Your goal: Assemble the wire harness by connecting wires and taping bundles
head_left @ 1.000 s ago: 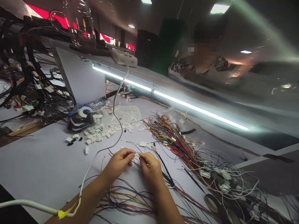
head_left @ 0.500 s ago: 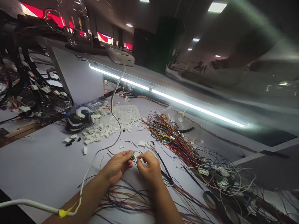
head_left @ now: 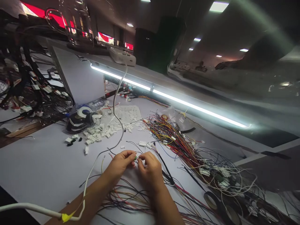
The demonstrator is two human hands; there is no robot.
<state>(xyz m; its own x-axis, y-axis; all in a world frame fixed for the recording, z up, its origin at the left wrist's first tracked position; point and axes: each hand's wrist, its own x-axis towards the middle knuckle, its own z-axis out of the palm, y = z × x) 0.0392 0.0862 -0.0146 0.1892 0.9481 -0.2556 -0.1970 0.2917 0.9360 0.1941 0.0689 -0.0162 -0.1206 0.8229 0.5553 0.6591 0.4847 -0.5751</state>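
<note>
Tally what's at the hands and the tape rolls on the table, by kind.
Hands: 2, left hand and right hand
Green connector: 1, pinched between them
Tape rolls: 2, left roll and right roll
Total: 5

1. The small green connector (head_left: pixel 135 158), hidden a second ago and in plain sight between the fingertips half a second ago, is now mostly covered, pinched between the left hand (head_left: pixel 121 163) and the right hand (head_left: pixel 150 167).
2. The fingertips of both hands are brought closer together.
3. The blurred person beyond the far edge of the worktop (head_left: pixel 42 162) is gone from view.
</note>
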